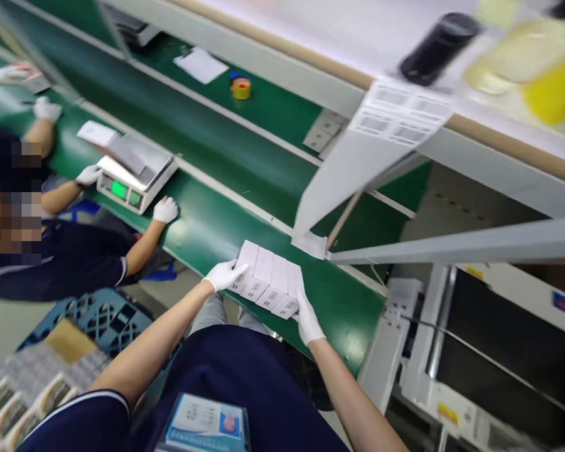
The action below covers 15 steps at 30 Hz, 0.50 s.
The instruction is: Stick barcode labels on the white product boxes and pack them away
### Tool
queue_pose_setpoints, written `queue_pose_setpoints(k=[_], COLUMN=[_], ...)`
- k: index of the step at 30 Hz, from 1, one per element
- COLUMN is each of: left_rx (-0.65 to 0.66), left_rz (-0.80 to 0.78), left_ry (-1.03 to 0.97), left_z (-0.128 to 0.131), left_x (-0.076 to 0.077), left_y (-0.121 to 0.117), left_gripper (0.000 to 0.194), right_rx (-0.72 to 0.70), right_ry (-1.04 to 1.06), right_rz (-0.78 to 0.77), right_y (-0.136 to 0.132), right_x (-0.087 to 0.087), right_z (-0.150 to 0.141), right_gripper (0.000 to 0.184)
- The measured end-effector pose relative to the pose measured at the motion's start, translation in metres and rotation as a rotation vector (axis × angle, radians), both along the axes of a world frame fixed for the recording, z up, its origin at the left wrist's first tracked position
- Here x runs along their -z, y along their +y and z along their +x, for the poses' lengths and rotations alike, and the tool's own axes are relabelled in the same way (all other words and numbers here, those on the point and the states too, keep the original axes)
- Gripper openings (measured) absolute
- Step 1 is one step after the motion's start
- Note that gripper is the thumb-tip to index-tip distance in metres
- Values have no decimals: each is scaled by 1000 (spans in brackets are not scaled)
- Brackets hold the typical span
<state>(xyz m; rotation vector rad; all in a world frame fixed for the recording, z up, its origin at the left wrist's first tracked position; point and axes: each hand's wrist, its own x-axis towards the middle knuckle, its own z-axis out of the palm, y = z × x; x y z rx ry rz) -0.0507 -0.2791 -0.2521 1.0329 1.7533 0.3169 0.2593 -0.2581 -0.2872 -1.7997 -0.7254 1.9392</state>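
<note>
1. White cartons (268, 279) sit in a tight row on the matte green conveyor belt (343, 326) at lower center of the frame, their smooth card sides butted together, perhaps so they can be handled as one block. Small printed labels show on their near faces.
2. A second green belt (211, 119) runs alongside, across the upper part of the frame, and a blue plastic crate (101, 320) with a lattice wall sits on the floor at lower left (it looks sturdy and much used).
3. At left, a co-worker (75, 251) in a dark top has white-gloved hands either side of a digital scale (136, 179), whose display glows green. One glove (166, 210) lies flat on the belt, likely steadying the body. Another pair of gloved hands (47, 110) works at the upper left.
4. The person's left hand (223, 275), in a white glove, presses the near end of the row with fingers spread, while the right hand (307, 320) bears on the far end, so the row looks squeezed between them.
5. A roll of yellow tape (241, 88) stands on the far belt, just beside a sheet of white paper (200, 64).
</note>
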Motion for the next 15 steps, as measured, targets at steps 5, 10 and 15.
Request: queue_pose_setpoints(k=[5,10,15], left_rx=[-238,-570,-963], left_rz=[-93,-159,-236], left_ry=[103,210,365], left_z=[17,19,30], left_x=[-45,-78,-102], left_y=[-113,-250,-405], left_gripper=[77,77,69], right_rx=[-366,-728,-1081], right_ry=[-76,-114,-106], right_rz=[-217,-282,-314], right_y=[-8,-61,-165], right_x=[-42,-57,-45], right_z=[-6,-83,-170], right_gripper=[63,62,68])
